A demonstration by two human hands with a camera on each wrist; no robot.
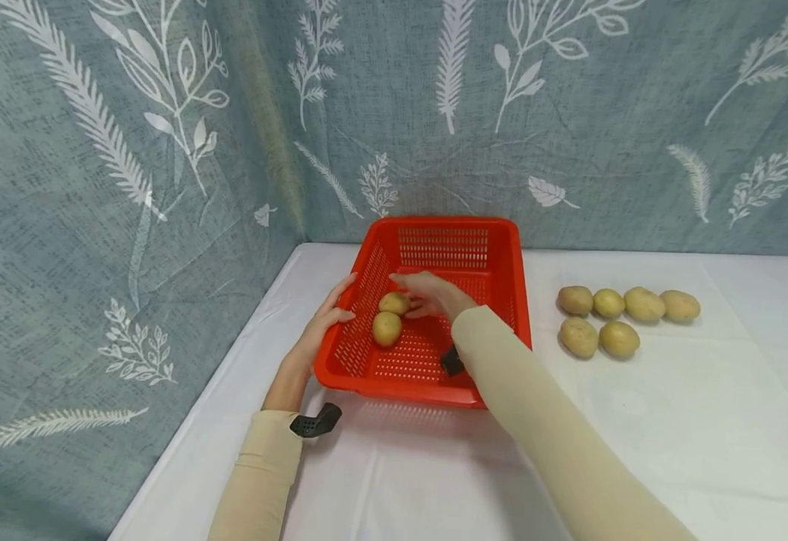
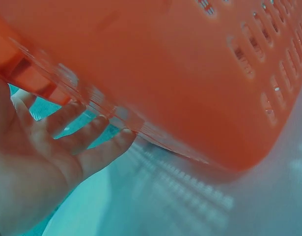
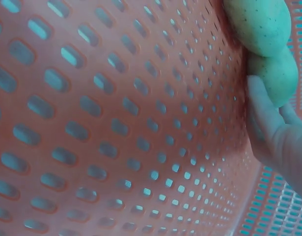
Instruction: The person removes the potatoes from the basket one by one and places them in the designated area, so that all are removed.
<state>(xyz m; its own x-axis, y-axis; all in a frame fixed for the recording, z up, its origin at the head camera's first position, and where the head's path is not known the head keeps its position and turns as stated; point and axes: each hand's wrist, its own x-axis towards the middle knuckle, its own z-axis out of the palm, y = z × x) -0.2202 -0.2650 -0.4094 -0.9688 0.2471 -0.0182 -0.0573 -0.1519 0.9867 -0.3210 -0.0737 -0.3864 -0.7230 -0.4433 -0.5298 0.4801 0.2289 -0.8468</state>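
Two potatoes lie side by side in a red plastic basket point(image 1: 403, 391), toward its left side. My right hand point(image 1: 433, 293) reaches in at the farther potato point(image 1: 394, 303), with fairly straight fingers spread beside it; in the right wrist view a fingertip touches this potato point(image 3: 274, 78). The nearer potato point(image 1: 387, 329) sits against it, apart from the hand. My left hand point(image 1: 319, 330) rests on the basket's left side. Seen in the left wrist view, the left hand point(image 2: 57, 147) has its fingers extended, fingertips against the basket's outer wall point(image 2: 155, 73).
Several potatoes point(image 1: 644, 304) stand in two rows on the white-covered table point(image 1: 677, 421), right of the basket. A green-grey curtain point(image 1: 590, 128) with white leaf prints hangs behind the table and along its left side.
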